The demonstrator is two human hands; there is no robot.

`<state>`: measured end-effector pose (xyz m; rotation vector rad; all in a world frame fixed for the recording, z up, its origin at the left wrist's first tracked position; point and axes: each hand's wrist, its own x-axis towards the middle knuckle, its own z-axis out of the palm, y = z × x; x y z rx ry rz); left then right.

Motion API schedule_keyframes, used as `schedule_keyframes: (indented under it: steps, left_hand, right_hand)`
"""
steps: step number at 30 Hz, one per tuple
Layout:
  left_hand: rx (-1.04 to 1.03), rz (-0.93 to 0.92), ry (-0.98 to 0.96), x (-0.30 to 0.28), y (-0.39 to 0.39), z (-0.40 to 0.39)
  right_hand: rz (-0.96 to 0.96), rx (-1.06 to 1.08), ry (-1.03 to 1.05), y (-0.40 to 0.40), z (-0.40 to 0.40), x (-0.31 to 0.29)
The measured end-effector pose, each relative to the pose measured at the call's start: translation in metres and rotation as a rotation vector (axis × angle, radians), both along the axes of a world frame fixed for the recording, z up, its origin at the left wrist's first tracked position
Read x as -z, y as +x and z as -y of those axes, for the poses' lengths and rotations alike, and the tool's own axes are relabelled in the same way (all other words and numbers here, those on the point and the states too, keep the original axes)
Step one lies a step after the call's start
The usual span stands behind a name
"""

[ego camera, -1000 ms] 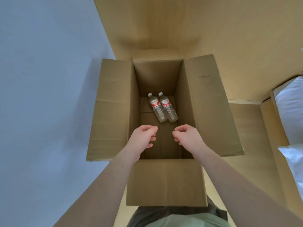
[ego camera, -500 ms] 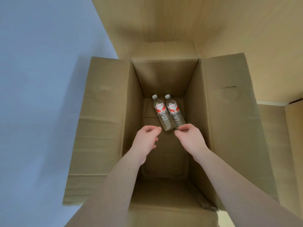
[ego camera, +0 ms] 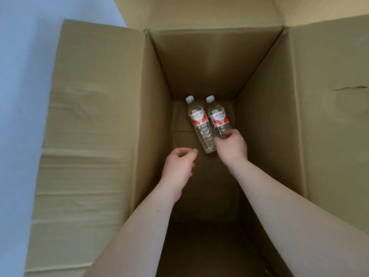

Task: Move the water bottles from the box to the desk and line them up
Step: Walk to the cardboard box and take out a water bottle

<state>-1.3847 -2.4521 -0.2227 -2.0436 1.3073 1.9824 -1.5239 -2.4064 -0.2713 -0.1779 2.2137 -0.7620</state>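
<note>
1. Two water bottles lie side by side, touching, on the floor of the open cardboard box [ego camera: 151, 120], caps pointing away from you: the left bottle [ego camera: 201, 126] and the right bottle [ego camera: 218, 118], each with a red-and-white label.
2. Your right hand [ego camera: 232, 145] reaches deep into the box, arm extended, and sits on the lower body of the right bottle. Its fingers [ego camera: 229, 133] are curled around that clear part, just below the label.
3. The base of the left bottle lies just to the left of those fingers, free of them.
4. Your left hand [ego camera: 179, 163] hovers nearer to you, apart from both bottles, forearm angled in from the lower left. Its fingers are loosely curled inward with the thumb near the fingertips, holding nothing.
5. The box flaps stand open on either side of your arms; the right flap [ego camera: 329, 116] has a small tear.
</note>
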Motion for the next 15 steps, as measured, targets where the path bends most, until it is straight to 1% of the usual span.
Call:
schedule_keyframes:
  steps: [5,10,15]
  left_hand:
    - [-0.035,-0.024,0.005,0.013,-0.007,0.004]
    - [-0.127,0.041,0.018,0.024,-0.009,0.013]
    - [-0.225,0.111,0.042,0.035,-0.017,0.026]
  right_hand:
    - [-0.021,-0.064,0.010,0.009,0.026,0.034]
    - [-0.024,-0.072,0.035,0.009,0.052,0.064]
    - [-0.100,-0.094,0.070,0.004,0.070,0.079]
